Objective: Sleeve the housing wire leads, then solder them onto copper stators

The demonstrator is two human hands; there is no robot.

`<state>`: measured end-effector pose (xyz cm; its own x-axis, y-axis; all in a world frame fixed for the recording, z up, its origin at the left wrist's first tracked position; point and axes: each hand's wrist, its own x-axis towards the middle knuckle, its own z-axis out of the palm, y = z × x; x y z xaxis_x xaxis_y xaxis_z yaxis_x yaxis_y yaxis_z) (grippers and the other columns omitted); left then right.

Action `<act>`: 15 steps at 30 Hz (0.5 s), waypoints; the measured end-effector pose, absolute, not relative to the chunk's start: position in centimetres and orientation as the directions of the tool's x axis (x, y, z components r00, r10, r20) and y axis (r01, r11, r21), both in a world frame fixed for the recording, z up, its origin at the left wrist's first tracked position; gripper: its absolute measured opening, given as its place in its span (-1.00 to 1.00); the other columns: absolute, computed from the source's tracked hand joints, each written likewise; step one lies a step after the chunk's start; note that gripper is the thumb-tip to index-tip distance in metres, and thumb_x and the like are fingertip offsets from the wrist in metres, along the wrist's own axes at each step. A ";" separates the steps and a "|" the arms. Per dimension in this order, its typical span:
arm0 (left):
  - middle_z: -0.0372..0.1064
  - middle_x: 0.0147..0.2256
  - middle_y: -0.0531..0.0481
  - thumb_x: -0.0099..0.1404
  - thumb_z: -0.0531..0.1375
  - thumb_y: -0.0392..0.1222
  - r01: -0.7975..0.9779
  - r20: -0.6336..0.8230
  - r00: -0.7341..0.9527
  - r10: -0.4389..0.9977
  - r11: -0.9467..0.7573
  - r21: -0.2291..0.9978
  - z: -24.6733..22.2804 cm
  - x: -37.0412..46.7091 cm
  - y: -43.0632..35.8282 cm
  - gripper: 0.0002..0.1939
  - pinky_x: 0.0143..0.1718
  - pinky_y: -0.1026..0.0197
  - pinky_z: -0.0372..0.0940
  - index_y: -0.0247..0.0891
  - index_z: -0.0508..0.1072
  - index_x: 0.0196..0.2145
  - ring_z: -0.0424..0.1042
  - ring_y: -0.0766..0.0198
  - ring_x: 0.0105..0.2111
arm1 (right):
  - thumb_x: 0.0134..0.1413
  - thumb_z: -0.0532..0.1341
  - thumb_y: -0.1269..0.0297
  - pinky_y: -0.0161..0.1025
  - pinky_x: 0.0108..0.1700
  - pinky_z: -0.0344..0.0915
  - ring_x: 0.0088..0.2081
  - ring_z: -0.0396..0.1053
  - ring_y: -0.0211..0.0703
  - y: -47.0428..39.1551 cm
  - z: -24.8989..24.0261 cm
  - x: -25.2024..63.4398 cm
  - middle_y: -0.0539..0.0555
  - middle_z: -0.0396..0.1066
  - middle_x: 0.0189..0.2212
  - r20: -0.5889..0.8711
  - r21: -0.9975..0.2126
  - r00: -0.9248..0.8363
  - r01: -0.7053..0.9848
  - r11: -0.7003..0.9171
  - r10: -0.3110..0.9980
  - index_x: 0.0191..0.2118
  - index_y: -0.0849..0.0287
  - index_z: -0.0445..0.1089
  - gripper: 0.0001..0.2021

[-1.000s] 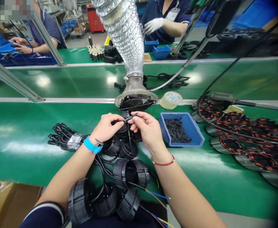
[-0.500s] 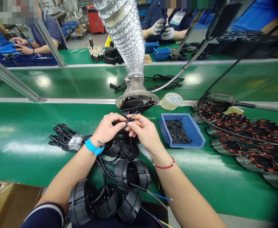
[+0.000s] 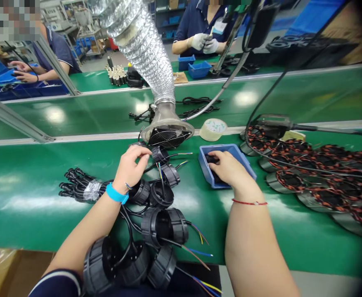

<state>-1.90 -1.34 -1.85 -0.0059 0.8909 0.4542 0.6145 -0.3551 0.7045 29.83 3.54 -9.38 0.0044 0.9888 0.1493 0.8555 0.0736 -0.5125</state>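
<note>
My left hand hovers by the black ring-shaped caps, its fingers curled toward the thumb; whatever they may pinch is hidden. Just right of its fingertips lies a small black cap whose cable ends in thin stripped wires. My right hand reaches into a blue bin of small black tube-like pieces. Its thumb and fingers close in among the dark pieces, so the exact grip is hidden. More black caps with cables and coloured wires lie between my forearms, the largest nearest my body.
A taped cable bundle lies left. A fan hood on a foil duct hangs ahead, beside a tape roll. Metal rings with orange-and-black windings crowd the right. Two people work across the bench. A cardboard box stands lower left.
My hands were together over the wires, fingers pinched; they have come apart. The right hand has moved right into the blue bin, and the left has stayed near the caps. The view shifted slightly.
</note>
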 end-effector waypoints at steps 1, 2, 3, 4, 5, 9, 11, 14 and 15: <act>0.40 -0.30 -0.05 0.26 0.09 -0.29 0.616 0.431 0.105 0.896 -0.399 0.680 -1.6 -1.6 -1.5 -0.87 -0.15 0.16 0.29 -0.27 0.44 -0.29 0.37 0.24 -0.26 | -0.15 0.27 0.36 -0.18 -0.22 0.33 -0.34 0.42 -0.13 3.6 -9.6 29.7 0.12 0.46 -0.31 0.138 -0.501 -0.003 0.862 0.073 0.990 -0.19 0.17 0.47 -0.71; 0.42 -0.32 -0.05 0.28 0.07 -0.29 0.617 0.402 0.205 0.892 -0.437 0.654 -1.2 -1.3 -1.5 -0.85 -0.14 0.15 0.29 -0.26 0.45 -0.32 0.38 0.24 -0.25 | -0.15 0.27 0.36 -0.19 -0.21 0.33 -0.34 0.41 -0.14 3.7 -9.6 29.5 0.11 0.45 -0.31 0.126 -0.488 -0.003 0.871 0.064 0.992 -0.19 0.16 0.47 -0.70; 0.44 -0.30 -0.06 0.29 0.07 -0.28 0.622 0.373 0.292 0.881 -0.471 0.626 -0.8 -0.9 -1.4 -0.84 -0.11 0.14 0.29 -0.26 0.46 -0.32 0.39 0.22 -0.23 | -0.13 0.26 0.36 -0.20 -0.22 0.32 -0.33 0.41 -0.14 3.8 -9.6 29.2 0.11 0.45 -0.31 0.116 -0.476 0.003 0.878 0.053 0.993 -0.19 0.15 0.48 -0.72; 0.46 -0.26 -0.08 0.30 0.07 -0.28 0.627 0.339 0.368 0.866 -0.500 0.597 -0.4 -0.5 -1.2 -0.84 -0.08 0.11 0.29 -0.26 0.47 -0.29 0.39 0.20 -0.19 | -0.11 0.24 0.35 -0.21 -0.24 0.31 -0.34 0.40 -0.14 3.8 -9.6 29.0 0.10 0.45 -0.33 0.111 -0.469 0.008 0.882 0.045 0.994 -0.20 0.15 0.48 -0.74; 0.46 -0.21 -0.10 0.30 0.08 -0.28 0.633 0.296 0.439 0.848 -0.526 0.568 -0.1 0.0 -0.9 -0.83 -0.05 0.09 0.29 -0.27 0.47 -0.24 0.39 0.17 -0.15 | -0.07 0.21 0.34 -0.22 -0.26 0.30 -0.35 0.40 -0.14 3.9 -9.5 28.8 0.10 0.45 -0.34 0.109 -0.465 0.015 0.885 0.038 0.994 -0.22 0.14 0.48 -0.77; 0.43 -0.03 -0.16 0.29 0.10 -0.28 0.698 0.081 0.582 0.809 -0.549 0.460 0.2 2.9 1.4 -0.72 0.09 0.06 0.24 -0.30 0.43 -0.05 0.35 0.11 0.01 | -0.01 0.15 0.32 -0.22 -0.31 0.26 -0.37 0.38 -0.14 3.9 -9.1 28.4 0.10 0.47 -0.33 0.111 -0.470 0.035 0.882 0.022 0.993 -0.28 0.12 0.48 -0.81; 0.38 0.04 -0.23 0.29 0.09 -0.29 0.758 -0.004 0.565 0.825 -0.517 0.398 -0.5 4.4 2.8 -0.65 0.14 0.05 0.20 -0.34 0.39 0.03 0.32 0.07 0.08 | 0.00 0.14 0.31 -0.20 -0.28 0.26 -0.35 0.38 -0.12 3.9 -9.0 28.3 0.12 0.46 -0.30 0.116 -0.486 0.040 0.874 0.022 0.992 -0.28 0.13 0.49 -0.80; 0.45 -0.04 -0.29 0.26 0.12 -0.30 0.810 -0.072 0.527 0.847 -0.475 0.344 -1.8 5.5 4.5 -0.63 0.11 -0.02 0.21 -0.38 0.42 0.02 0.39 -0.02 0.03 | 0.00 0.12 0.31 -0.14 -0.23 0.28 -0.33 0.36 -0.10 4.0 -8.9 28.3 0.14 0.43 -0.30 0.125 -0.527 0.051 0.849 0.022 0.991 -0.28 0.15 0.50 -0.78; 0.49 -0.10 -0.26 0.25 0.13 -0.29 0.813 -0.075 0.522 0.850 -0.469 0.344 -2.0 5.6 4.8 -0.67 0.09 -0.03 0.22 -0.35 0.46 -0.03 0.43 -0.02 -0.02 | -0.01 0.13 0.30 -0.13 -0.21 0.28 -0.33 0.36 -0.10 4.0 -8.8 28.3 0.15 0.42 -0.29 0.131 -0.546 0.056 0.837 0.025 0.990 -0.28 0.16 0.50 -0.78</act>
<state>5.56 4.79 -2.04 0.5220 0.8497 -0.0747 0.8131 -0.4693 0.3445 28.27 3.99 -8.81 0.0556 0.9899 0.1307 0.8373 0.0251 -0.5462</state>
